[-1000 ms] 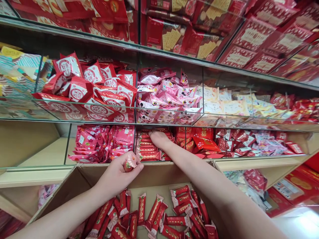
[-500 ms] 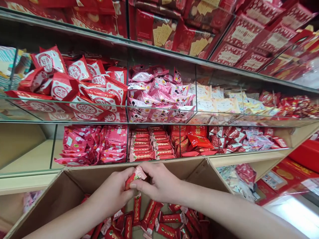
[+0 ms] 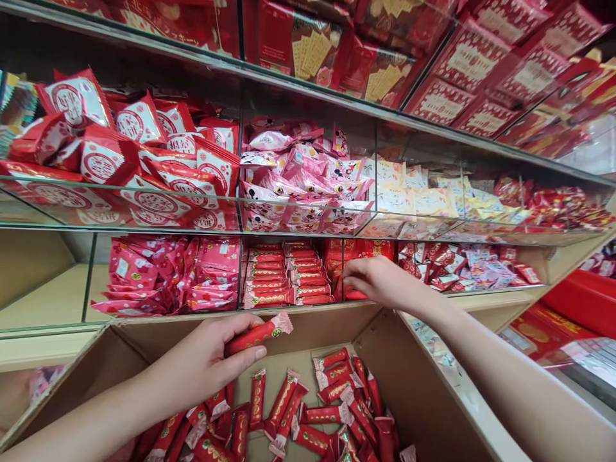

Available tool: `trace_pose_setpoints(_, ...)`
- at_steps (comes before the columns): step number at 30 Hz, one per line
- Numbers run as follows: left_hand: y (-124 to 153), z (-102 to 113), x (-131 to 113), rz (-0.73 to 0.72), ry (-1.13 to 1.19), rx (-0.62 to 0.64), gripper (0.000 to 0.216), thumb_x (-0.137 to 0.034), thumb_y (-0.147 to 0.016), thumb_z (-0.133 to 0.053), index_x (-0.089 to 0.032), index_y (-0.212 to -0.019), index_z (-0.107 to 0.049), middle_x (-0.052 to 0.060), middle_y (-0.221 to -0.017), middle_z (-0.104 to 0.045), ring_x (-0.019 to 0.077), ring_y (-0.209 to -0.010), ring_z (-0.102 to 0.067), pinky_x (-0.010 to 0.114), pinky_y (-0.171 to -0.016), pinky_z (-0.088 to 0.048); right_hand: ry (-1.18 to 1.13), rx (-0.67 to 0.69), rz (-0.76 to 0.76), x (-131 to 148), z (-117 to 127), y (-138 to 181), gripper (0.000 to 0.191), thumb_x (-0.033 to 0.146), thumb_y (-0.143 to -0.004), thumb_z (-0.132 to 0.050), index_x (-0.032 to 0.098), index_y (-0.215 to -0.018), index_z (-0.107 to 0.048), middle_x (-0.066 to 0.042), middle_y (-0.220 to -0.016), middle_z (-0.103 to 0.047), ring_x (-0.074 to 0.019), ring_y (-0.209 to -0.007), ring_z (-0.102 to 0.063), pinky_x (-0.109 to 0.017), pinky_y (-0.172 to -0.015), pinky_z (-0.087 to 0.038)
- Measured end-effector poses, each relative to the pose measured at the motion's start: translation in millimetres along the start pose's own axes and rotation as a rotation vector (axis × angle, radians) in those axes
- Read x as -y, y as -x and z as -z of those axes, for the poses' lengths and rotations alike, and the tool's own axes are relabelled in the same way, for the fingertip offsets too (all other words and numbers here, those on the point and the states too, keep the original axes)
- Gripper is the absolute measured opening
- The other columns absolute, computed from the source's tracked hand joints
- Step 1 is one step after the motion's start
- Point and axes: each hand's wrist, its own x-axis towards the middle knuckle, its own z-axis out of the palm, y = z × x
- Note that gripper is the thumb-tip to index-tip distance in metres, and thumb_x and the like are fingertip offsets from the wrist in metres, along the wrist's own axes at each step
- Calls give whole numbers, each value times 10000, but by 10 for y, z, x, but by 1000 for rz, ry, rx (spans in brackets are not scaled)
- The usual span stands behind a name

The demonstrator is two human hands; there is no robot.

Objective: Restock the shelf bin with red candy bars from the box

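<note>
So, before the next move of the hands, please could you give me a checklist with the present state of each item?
1. Left hand grips the red wrapped bar: ok.
2. Right hand empty: cannot tell, its palm is hidden.
3. Carton open at the top: ok.
4. Loose bars inside lined up: not ok, they lie at mixed angles.
5. Shelf bars stacked in rows: ok.
</note>
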Motion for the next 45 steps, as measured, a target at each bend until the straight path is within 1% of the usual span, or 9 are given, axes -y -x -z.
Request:
trace_pose_setpoints(4, 20, -37, -27, -15, -7, -25, 242, -338, -789, -445, -174, -893, -590, -4, -735, -592, 151, -693, -526, 221, -642, -416, 16, 67, -200, -243, 24, 150, 148, 222, -769, -487, 155, -681, -585, -31, -623, -588, -130, -564, -524, -221, -535, -350)
trace_pose_setpoints(9, 8, -88, -22, -7, 45, -29, 252, -304, -779, -458, -180, -954, -591, 4, -782, -620, 160, -742, -546, 241, -695, -424, -730, 168, 38, 422, -124, 171, 333, 369, -763, -536, 173, -1030, -503, -21, -790, -587, -116, -676, -554, -214, -572, -419)
trace_pose_setpoints(11, 4, -95, -15, -1, 109, -13, 248, -295, -767, -483, -180, -954, -597, 5, -814, -630, 165, -773, -553, 255, -723, -427, -780, 166, 163, 698, -227, 118, 390, 327, -726, -595, 186, -1074, -487, -16, -819, -582, -115, -707, -546, -221, -601, -422)
trace_pose_setpoints(13, 3, -76, -14, 27, 226, -17, 264, -277, -734, -538, -179, -972, -591, 6, -852, -634, 163, -789, -560, 264, -735, -433, -800, 137, 197, 844, -349, 60, 250, 279, -734, -588, 168, -954, -543, 2, -726, -565, -101, -645, -526, -222, -586, -415)
trace_pose_setpoints(18, 11, 77, -53, 295, 637, -108, 342, -300, -662, -644, -154, -965, -582, -28, -603, -629, 101, -536, -558, 201, -533, -450, -1291, 140, -65, 777, -580, 10, 237, 317, -690, -630, 146, -793, -501, 36, -544, -550, -88, -490, -541, -220, -499, -448)
trace_pose_setpoints(24, 1, 126, -91, 355, 857, -92, 249, -348, -731, -595, -161, -889, -635, 2, -613, -671, 63, -506, -560, 143, -482, -413, -1553, 57, -144, 703, -637, 62, 242, 328, -682, -651, 133, -702, -508, 8, -560, -598, -73, -455, -553, -176, -435, -447)
trace_pose_setpoints(30, -21, 103, -68, 359, 752, -88, 230, -381, -759, -551, -161, -800, -600, -1, -697, -661, 71, -528, -564, 156, -462, -384, -1628, 11, -206, 747, -688, 84, 260, 349, -688, -644, 128, -703, -509, -10, -648, -620, -59, -469, -552, -158, -429, -443)
trace_pose_setpoints(37, 9, -75, -88, 215, 549, 162, 210, -324, -728, -579, -138, -826, -565, -43, -680, -546, 84, -598, -473, 207, -574, -362, -1416, 22, -177, 804, -727, 74, 279, 398, -704, -608, 136, -725, -515, 36, -502, -544, -61, -422, -501, -178, -433, -414)
trace_pose_setpoints(45, -4, -389, 11, 252, 662, 12, 206, -241, -694, -561, -178, -823, -414, -77, -608, -474, 93, -524, -474, 218, -516, -391, -1386, 16, -105, 1019, -1063, 126, 239, 336, -661, -656, 158, -731, -512, 19, -685, -524, -86, -613, -486, -218, -580, -408)
